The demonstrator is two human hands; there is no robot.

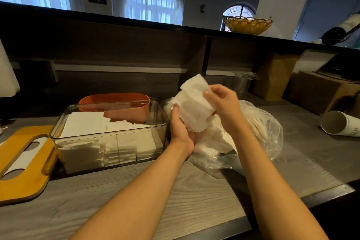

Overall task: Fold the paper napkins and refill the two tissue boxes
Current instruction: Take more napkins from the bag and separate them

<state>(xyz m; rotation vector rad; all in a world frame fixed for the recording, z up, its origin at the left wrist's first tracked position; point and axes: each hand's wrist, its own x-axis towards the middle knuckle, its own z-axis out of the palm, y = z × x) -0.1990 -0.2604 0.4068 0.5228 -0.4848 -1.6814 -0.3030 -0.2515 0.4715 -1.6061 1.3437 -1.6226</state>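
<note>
Both hands lift a wad of paper napkins (pixel 194 103) out of a clear plastic bag (pixel 261 134) at a grey wooden counter (pixel 175 197).

The left hand (pixel 180 128) cups the wad from below, fingers curled round it, while the right hand (pixel 223 101) pinches its top sheets, apparently to peel off a batch for folding. Just left of the hands stands the clear tissue box (pixel 111 142), open and already partly stocked with folded napkins, within easy reach. Its yellow lid (pixel 23 163) lies at the counter's left edge. An orange box (pixel 116 101) waits behind the clear one, toward the back edge.
</note>
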